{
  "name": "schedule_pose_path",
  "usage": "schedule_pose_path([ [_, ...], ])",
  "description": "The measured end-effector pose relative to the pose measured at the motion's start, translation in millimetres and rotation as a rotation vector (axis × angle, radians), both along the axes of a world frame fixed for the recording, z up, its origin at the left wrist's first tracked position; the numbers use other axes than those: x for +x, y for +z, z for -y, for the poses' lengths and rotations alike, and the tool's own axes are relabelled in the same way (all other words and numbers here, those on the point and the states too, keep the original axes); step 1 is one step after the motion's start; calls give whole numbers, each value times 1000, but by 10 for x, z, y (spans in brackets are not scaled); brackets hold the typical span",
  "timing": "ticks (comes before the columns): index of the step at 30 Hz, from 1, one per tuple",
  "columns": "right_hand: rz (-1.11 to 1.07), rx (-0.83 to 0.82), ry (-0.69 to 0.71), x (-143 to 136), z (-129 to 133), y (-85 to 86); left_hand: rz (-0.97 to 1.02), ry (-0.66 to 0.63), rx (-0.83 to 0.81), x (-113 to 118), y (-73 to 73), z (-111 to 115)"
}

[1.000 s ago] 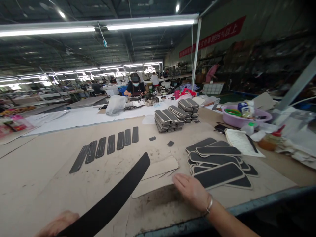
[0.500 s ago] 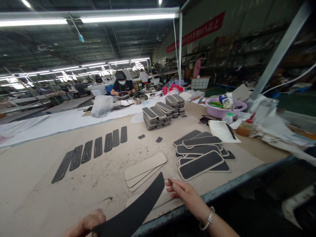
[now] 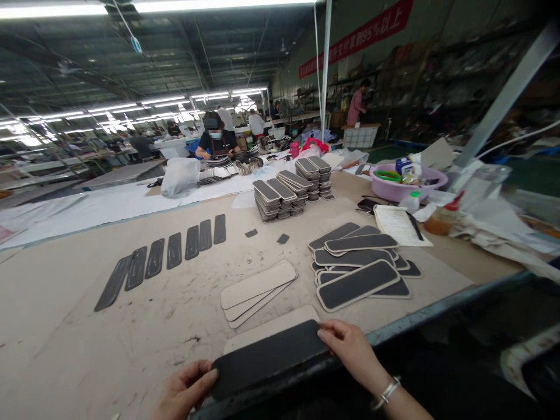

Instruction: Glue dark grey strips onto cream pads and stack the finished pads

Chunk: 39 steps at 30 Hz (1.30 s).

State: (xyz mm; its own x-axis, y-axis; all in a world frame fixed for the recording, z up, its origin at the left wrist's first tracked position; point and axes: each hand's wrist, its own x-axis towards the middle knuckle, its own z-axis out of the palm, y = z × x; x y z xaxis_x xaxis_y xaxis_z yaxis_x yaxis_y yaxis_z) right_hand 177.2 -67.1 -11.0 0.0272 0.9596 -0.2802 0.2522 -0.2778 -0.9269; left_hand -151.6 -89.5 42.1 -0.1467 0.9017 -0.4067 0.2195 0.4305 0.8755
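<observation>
A dark grey rounded strip [image 3: 269, 359] is stretched level between my two hands near the table's front edge. My left hand [image 3: 188, 385] pinches its left end between thumb and fingers. Its right end is pinched by my right hand [image 3: 345, 344], which has a silver bracelet at the wrist. Partly covered by the dark strip, a beige rounded panel [image 3: 301, 315] lies on the table. Several beige panels [image 3: 258, 284] are fanned out just beyond. To the right lies a loose pile of dark strips on beige backings [image 3: 356, 283].
Several shiny dark strips [image 3: 174, 251] lie in a slanting row at left. Neat stacks of finished panels [image 3: 280, 201] stand farther back. At right are a notepad [image 3: 400, 224], a glue bottle [image 3: 441, 219] and a purple basin [image 3: 382, 186]. A co-worker [image 3: 216, 140] sits across the table.
The dark strip was bent and held only by my left hand. Now my right hand has taken its other end, and the strip is flatter, over the beige panel.
</observation>
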Motion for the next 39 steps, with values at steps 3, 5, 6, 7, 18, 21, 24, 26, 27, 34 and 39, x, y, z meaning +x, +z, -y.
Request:
schedule_pose_path([
  [3, 136, 96, -23, 1, -101, 3, -38, -19, -42, 1, -163, -147],
  [5, 215, 114, -22, -9, -186, 32, -62, -28, -55, 1, -233, -254],
  [6, 248, 107, -20, -17, -225, 45, -74, -38, -58, -3, -265, -306],
  [7, 281, 98, -19, -26, -258, 52, -85, -57, -65, -12, -297, -354],
  [18, 490, 61, -31, -68, -340, -69, -259, -256, -124, -101, -517, -573],
  [21, 520, 55, -11, -67, -348, -86, -429, -299, -98, -105, -550, -570],
  [24, 558, 36, 6, -53, -345, -131, -548, -303, -72, -89, -549, -546],
  [26, 571, 24, 21, -36, -346, -171, -554, -267, -66, -67, -514, -528],
  [27, 574, 18, 30, -27, -348, -190, -551, -246, -64, -54, -489, -520],
  [34, 606, 5, 58, 5, -353, -229, -536, -195, -61, 2, -376, -485],
  [39, 613, 2, 60, 7, -353, -215, -546, -203, -33, 18, -387, -464],
])
